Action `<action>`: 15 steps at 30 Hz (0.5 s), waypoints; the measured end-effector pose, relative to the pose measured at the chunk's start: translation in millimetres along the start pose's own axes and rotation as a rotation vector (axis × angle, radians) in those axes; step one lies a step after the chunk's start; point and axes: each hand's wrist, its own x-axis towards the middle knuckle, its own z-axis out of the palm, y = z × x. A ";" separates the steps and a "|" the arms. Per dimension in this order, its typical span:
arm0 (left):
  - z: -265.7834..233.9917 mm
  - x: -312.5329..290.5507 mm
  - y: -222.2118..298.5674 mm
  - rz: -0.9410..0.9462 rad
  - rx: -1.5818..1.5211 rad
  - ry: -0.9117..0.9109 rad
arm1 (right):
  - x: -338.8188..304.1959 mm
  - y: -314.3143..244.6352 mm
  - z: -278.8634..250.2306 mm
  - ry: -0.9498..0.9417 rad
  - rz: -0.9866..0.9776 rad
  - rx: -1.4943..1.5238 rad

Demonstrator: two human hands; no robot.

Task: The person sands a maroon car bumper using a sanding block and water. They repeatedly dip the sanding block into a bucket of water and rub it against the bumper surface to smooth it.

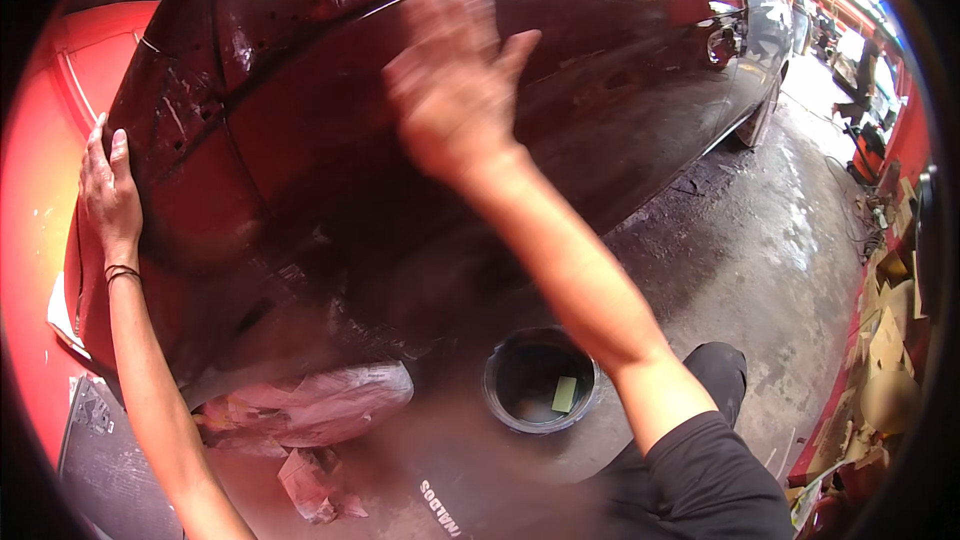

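Note:
A dark, glossy car body panel (330,120) fills the upper middle, with a seam down its left part. My left hand (108,185) lies at the panel's left edge, fingers stretched upward, a thin dark band round the wrist. Over the panel's middle is my right hand (455,85), smeared by motion, its fingers extended and thumb spread. Whether the right palm touches the surface, or covers anything, I cannot tell. Below the car stands a round dark bucket (490,395) with a pale green rectangular piece (564,394) in it.
Crumpled pinkish sheeting (310,405) lies under the car, left of the bucket. A flat grey panel (110,470) is at the lower left, by a red wall (40,240). Cardboard pieces (885,345) pile up along the right. The concrete floor (740,230) looks stained.

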 end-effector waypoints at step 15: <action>-5.9 -1.0 2.4 -0.006 0.052 0.000 | -5.1 -1.6 -14.0 -0.131 -0.006 -0.068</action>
